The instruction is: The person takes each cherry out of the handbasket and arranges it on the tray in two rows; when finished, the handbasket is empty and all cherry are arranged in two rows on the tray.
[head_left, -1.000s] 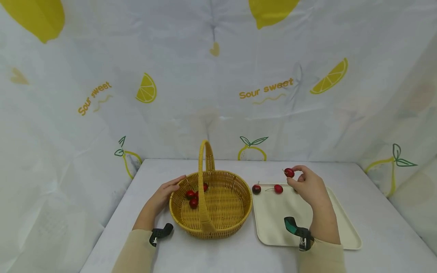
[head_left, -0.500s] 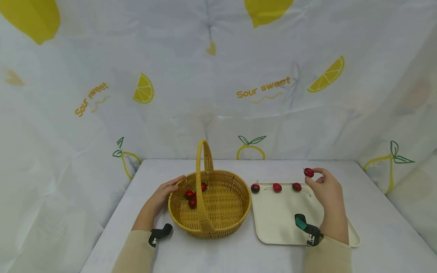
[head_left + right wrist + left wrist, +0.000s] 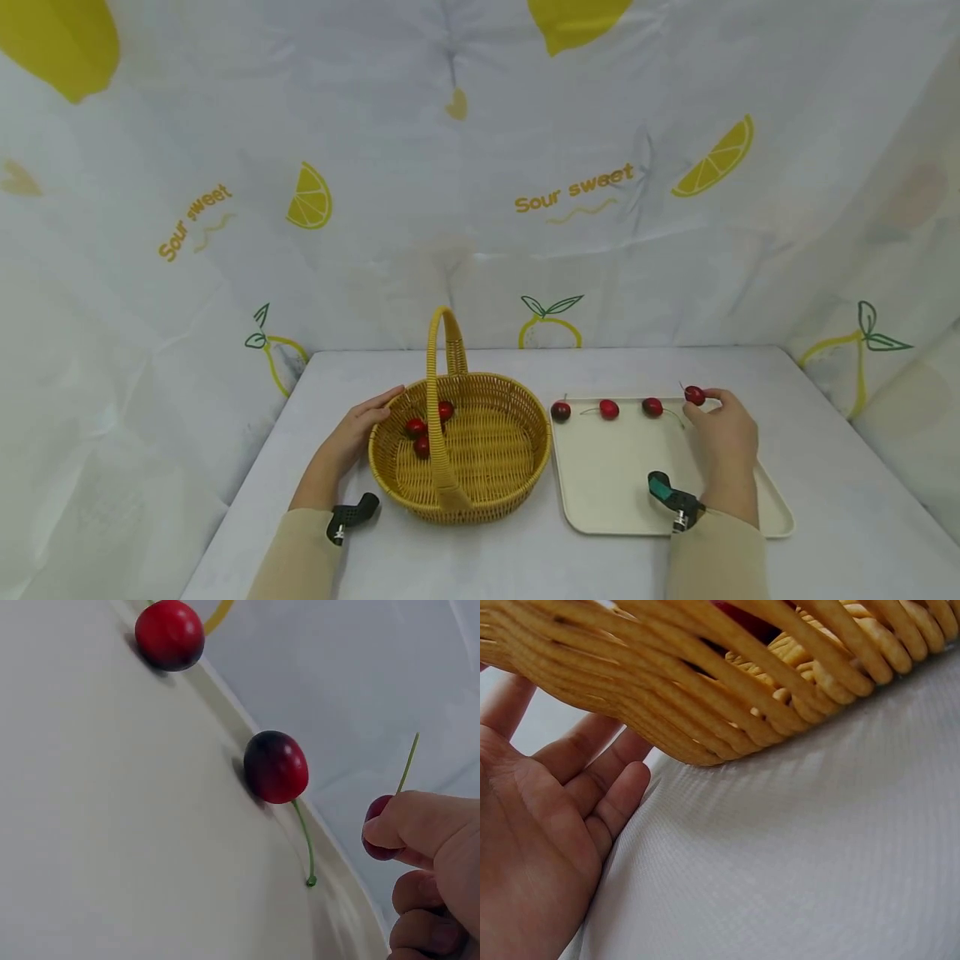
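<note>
My right hand (image 3: 723,433) pinches a red cherry (image 3: 694,395) between thumb and finger, at the tray's far right corner. In the right wrist view that held cherry (image 3: 378,834) has its green stem pointing up. Three more cherries lie along the far edge of the cream tray (image 3: 622,492): a dark one (image 3: 561,412), a bright red one (image 3: 609,409) and one with its stem to the right (image 3: 652,407). At the left, my left hand (image 3: 356,433) rests against the side of the yellow wicker basket (image 3: 495,508), fingers fairly straight.
Several cherries (image 3: 416,428) sit in the left part of the basket, beneath its tall arched handle (image 3: 435,400). The basket's right side stands close to the tray. A lemon-print cloth (image 3: 480,208) hangs behind the white table (image 3: 525,567).
My right hand has carried the cherry to the right, then lowered it towards the tray's far right corner. The cherry it partly hid is now uncovered. My left hand stays at the basket.
</note>
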Demonstrator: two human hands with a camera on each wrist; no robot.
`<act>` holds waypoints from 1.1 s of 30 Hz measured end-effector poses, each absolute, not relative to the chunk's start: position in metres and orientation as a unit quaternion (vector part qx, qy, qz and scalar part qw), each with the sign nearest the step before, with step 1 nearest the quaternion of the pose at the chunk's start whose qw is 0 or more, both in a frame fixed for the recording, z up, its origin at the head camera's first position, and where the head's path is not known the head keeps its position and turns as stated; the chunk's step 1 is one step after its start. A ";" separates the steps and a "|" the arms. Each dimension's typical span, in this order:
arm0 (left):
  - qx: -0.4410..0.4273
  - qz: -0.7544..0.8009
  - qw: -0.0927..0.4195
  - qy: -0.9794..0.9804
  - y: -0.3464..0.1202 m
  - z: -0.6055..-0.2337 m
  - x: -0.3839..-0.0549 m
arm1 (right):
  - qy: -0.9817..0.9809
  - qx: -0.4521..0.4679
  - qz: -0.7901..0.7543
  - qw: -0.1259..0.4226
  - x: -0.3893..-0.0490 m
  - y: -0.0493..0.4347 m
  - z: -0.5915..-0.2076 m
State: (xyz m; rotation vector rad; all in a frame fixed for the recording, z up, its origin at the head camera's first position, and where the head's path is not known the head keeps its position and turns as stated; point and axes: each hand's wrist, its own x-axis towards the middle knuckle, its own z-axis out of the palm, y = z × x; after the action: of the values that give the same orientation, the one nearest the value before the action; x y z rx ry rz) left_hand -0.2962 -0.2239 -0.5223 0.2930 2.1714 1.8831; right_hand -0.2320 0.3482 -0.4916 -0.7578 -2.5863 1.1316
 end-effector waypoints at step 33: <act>0.108 0.650 0.121 0.742 -0.223 -0.521 -0.295 | -0.826 -0.281 0.476 0.113 -0.215 0.350 -0.442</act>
State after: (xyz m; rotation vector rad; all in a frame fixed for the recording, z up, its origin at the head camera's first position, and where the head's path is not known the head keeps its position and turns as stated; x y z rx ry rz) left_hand -0.2951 -0.2227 -0.5211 0.3152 2.1674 1.8997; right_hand -0.2152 0.3501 -0.4419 -0.8234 -2.4238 1.3955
